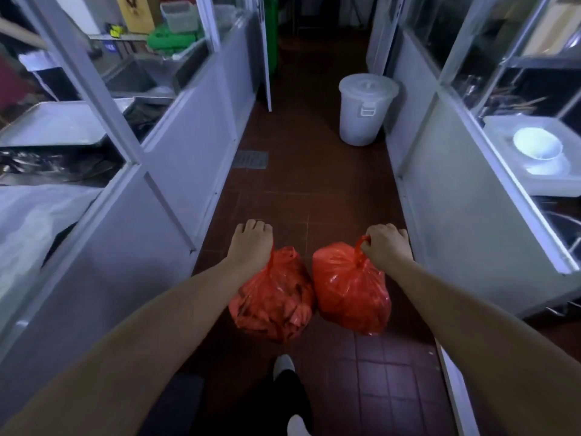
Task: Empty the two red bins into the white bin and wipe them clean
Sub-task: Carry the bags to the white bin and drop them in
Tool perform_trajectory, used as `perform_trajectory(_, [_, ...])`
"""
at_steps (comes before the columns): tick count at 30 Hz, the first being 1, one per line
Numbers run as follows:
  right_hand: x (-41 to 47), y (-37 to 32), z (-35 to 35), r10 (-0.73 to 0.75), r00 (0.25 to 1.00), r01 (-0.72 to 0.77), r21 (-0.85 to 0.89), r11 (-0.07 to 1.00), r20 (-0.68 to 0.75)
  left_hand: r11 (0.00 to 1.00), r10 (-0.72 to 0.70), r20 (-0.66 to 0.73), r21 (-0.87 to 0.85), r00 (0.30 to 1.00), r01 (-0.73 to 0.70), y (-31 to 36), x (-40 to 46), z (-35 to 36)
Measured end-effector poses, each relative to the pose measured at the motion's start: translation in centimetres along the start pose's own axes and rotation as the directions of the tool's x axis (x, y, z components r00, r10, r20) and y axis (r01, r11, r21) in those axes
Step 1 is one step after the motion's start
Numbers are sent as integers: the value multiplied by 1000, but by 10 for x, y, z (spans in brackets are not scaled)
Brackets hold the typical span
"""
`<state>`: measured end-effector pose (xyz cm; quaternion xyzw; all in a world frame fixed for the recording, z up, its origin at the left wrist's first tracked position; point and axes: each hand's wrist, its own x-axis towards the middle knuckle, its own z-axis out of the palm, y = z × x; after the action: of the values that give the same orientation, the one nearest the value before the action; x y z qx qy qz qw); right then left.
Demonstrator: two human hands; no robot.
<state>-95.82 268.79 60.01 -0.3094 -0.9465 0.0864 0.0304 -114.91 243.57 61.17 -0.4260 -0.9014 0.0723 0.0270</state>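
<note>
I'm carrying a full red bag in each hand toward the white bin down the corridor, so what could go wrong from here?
1. The white bin has its lid on, and both the left hand and right hand are full, so you'd probably need to set a bag down first.
2. The left bag and right bag hang touching in the narrow aisle and might snag or tear.

A floor drain grate (251,159) is set into the dark red tiled floor (314,190) of a narrow aisle. Left of the grate, a white partition (188,146) is seen, with a metal tray (53,124) behind it. Far right of the grate, a white bowl (537,147) is seen behind glass. A green container (173,39) is placed beyond the tray.
</note>
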Motion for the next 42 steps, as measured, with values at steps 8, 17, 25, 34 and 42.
perform_trajectory(8, [173, 14, -8, 110, 994, -111, -43, 993, -21, 993, 120, 33, 7, 992, -120, -41, 192, -3])
perform_trajectory(17, [368, 25, 5, 162, 986, -162, 3, 987, -28, 990, 138, 91, -6, 986, -138, -73, 399, 14])
perform_trajectory(25, [557, 24, 15, 116, 991, -119, 46, 992, 62, 996, 77, 92, 29, 993, -80, -123, 575, 21])
perform_trajectory(34, [747, 3, 28, 153, 985, -156, 31, 987, 75, 994, 107, 70, 3, 992, -107, -195, 765, 31])
perform_trajectory(42, [881, -23, 29, 339, 941, -339, -34, 940, -11, 953, 302, 45, -8, 952, -302, -264, 942, 34])
